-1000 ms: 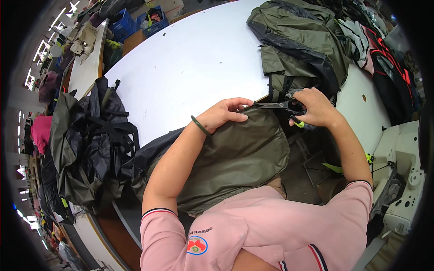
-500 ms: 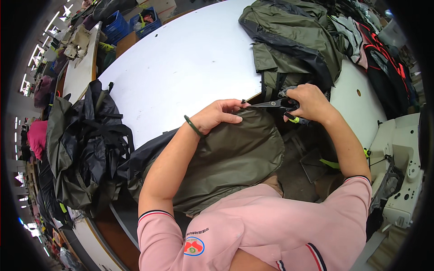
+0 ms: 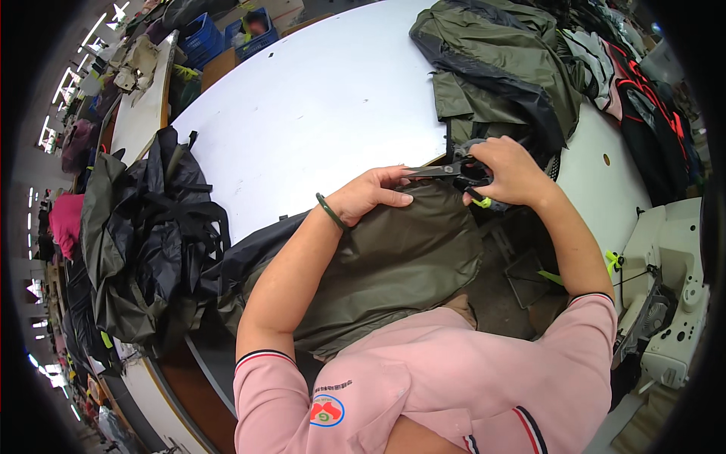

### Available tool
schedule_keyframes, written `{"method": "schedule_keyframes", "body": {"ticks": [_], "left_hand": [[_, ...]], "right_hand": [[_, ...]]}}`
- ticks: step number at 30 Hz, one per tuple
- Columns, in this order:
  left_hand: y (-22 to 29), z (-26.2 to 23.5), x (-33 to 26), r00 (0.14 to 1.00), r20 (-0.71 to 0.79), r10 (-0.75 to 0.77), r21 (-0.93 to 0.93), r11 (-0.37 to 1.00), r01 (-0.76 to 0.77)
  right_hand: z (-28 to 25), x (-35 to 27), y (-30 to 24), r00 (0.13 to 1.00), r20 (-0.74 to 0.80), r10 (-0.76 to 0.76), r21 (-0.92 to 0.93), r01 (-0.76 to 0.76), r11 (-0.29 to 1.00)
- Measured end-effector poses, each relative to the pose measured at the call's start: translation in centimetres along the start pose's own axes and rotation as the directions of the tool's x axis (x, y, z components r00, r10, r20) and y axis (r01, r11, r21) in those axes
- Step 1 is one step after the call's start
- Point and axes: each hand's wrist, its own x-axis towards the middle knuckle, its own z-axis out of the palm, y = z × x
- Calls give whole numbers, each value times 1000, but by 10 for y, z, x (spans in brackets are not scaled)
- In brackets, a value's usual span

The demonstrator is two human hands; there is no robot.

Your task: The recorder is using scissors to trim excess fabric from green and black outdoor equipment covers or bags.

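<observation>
**Black-handled scissors (image 3: 448, 171) at edge of olive fabric (image 3: 401, 253)**

Right hand (image 3: 510, 172): fingers curled round the scissors. Left hand (image 3: 369, 197): thumb and fingers pinching the fabric's upper edge. Fabric spread between white table (image 3: 318, 106) and pink shirt (image 3: 469, 371).

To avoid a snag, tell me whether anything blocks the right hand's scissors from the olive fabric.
Nothing visible blocks the scissors, in the right hand, from the olive fabric; the left hand, gripping its edge, sits at the blade tips.
</observation>
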Motion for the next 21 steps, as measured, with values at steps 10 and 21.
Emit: {"method": "schedule_keyframes", "body": {"ticks": [10, 21], "left_hand": [[0, -3, -1, 998, 52, -33, -48, 998, 36], [4, 3, -4, 998, 61, -25, -50, 998, 28]], "right_hand": [[-11, -21, 12, 997, 65, 37, -109, -30, 994], [-7, -23, 16, 995, 80, 61, -83, -55, 995]]}}
